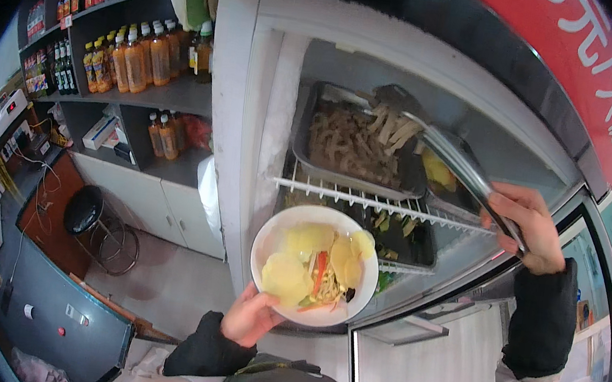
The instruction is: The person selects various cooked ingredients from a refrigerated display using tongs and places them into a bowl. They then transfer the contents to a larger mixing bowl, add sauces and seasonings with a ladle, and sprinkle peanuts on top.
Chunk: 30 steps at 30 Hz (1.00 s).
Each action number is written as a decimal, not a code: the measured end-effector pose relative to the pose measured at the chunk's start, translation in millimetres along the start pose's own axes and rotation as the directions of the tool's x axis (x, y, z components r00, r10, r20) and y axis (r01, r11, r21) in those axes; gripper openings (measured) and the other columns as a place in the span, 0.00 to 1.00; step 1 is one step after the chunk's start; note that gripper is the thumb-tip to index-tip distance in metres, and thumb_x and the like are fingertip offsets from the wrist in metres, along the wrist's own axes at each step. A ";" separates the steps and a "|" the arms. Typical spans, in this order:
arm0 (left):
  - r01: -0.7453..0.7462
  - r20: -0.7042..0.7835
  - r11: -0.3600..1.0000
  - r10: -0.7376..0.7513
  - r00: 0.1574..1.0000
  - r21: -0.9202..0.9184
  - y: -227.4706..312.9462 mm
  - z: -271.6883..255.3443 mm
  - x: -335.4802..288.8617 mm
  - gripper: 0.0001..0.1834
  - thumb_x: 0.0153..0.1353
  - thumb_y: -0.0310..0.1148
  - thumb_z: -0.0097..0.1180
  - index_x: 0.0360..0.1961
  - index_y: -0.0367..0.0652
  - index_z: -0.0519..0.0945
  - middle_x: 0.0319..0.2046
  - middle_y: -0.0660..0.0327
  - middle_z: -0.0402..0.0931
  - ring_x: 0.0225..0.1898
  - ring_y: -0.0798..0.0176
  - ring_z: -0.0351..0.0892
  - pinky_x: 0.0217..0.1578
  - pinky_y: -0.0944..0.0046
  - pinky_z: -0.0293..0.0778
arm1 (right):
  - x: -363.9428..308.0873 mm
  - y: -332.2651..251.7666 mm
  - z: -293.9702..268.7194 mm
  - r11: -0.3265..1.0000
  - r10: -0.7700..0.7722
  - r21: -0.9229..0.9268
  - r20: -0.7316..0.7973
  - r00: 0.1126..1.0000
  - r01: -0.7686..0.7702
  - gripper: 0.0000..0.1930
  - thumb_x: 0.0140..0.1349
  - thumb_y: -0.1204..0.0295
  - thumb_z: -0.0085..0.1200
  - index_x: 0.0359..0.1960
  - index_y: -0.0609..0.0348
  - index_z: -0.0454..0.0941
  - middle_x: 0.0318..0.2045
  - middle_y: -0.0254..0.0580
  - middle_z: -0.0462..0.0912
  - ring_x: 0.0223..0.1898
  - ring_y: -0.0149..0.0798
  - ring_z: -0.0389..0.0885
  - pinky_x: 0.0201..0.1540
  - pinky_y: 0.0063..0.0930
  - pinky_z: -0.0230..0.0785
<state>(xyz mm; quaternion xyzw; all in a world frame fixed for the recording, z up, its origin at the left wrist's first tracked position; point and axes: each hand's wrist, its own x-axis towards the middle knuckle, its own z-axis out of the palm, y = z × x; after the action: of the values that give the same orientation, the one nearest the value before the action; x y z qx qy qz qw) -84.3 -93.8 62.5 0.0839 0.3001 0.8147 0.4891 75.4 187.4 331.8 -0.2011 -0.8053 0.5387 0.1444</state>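
My left hand (252,319) grips the lower left rim of a white bowl (262,250), thumb near the food. Inside the bowl lie pale yellow potato slices (287,279), red pepper strips (320,271) and sprout-like shreds (329,285). With my right hand (527,227) I hold metal tongs (462,164) by the handles, fingers closed round them. The tongs' tips reach into a metal tray (356,183) on the upper rack of a fridge, among greyish-brown strips of food (350,139). Whether the tips pinch some light strips cannot be made out clearly.
Right of that tray is another tray with yellow slices (438,171). A white wire rack (366,198) carries them, above a dark tray of greens (407,238). Bottles (134,63) fill shelves at left. A black stool (86,211) and a grey counter (55,305) stand lower left.
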 end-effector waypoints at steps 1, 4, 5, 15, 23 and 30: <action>0.002 0.017 1.000 -0.002 1.000 -0.016 -0.9 0.9 0.6 0.32 0.57 0.23 0.44 0.64 0.48 0.52 0.58 0.58 0.62 0.58 0.56 0.65 0.56 0.52 0.65 | -11.8 -0.4 -0.7 1.000 -0.017 0.016 0.004 1.000 0.017 0.17 0.61 0.68 0.50 0.47 0.69 0.74 0.22 0.36 0.77 0.09 0.20 0.61 0.10 0.13 0.50; 0.011 -0.020 1.000 -0.011 1.000 -0.020 -5.1 3.4 1.2 0.33 0.57 0.23 0.44 0.64 0.47 0.52 0.58 0.57 0.62 0.58 0.55 0.66 0.57 0.53 0.65 | -50.0 -1.7 -1.4 0.999 0.003 -0.051 0.015 1.000 -0.003 0.19 0.60 0.68 0.51 0.49 0.70 0.73 0.20 0.37 0.76 0.09 0.20 0.62 0.09 0.13 0.50; 0.010 0.003 1.000 -0.010 1.000 -0.027 -7.0 4.2 0.7 0.33 0.57 0.23 0.44 0.64 0.46 0.52 0.58 0.57 0.62 0.58 0.55 0.66 0.57 0.53 0.65 | -62.4 -0.7 0.2 0.996 0.048 -0.078 0.002 0.999 -0.047 0.19 0.59 0.67 0.52 0.47 0.70 0.74 0.19 0.38 0.76 0.09 0.20 0.63 0.09 0.12 0.51; 0.140 -0.040 0.990 -0.139 0.989 0.020 -42.6 -6.8 -13.2 0.33 0.55 0.23 0.46 0.63 0.45 0.54 0.58 0.57 0.63 0.57 0.56 0.67 0.55 0.54 0.67 | -96.2 9.3 46.5 0.818 0.305 -0.561 0.234 0.923 -0.128 0.17 0.53 0.76 0.57 0.45 0.67 0.77 0.28 0.47 0.82 0.23 0.34 0.77 0.27 0.23 0.69; 0.140 -0.024 0.989 -0.141 0.990 -0.038 -67.2 -22.7 -20.7 0.33 0.56 0.20 0.48 0.63 0.45 0.54 0.58 0.57 0.63 0.59 0.56 0.65 0.58 0.53 0.64 | -84.7 -19.1 52.3 0.597 0.295 -0.797 0.324 0.899 0.091 0.15 0.49 0.77 0.56 0.41 0.67 0.78 0.30 0.54 0.80 0.27 0.51 0.78 0.33 0.32 0.70; 0.104 -0.096 0.994 -0.106 0.990 -0.029 -69.8 -33.0 -20.6 0.33 0.55 0.18 0.47 0.62 0.45 0.55 0.58 0.57 0.63 0.58 0.56 0.66 0.56 0.54 0.66 | -87.0 -21.0 56.5 0.474 0.241 -0.873 0.258 0.936 0.118 0.17 0.49 0.78 0.56 0.43 0.70 0.76 0.20 0.49 0.78 0.14 0.37 0.73 0.20 0.23 0.65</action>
<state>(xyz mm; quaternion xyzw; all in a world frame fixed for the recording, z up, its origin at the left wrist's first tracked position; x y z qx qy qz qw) -35.9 -100.8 -0.6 0.0221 0.3180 0.7944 0.5170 122.7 92.8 328.4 -0.1777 -0.9703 0.0811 -0.1427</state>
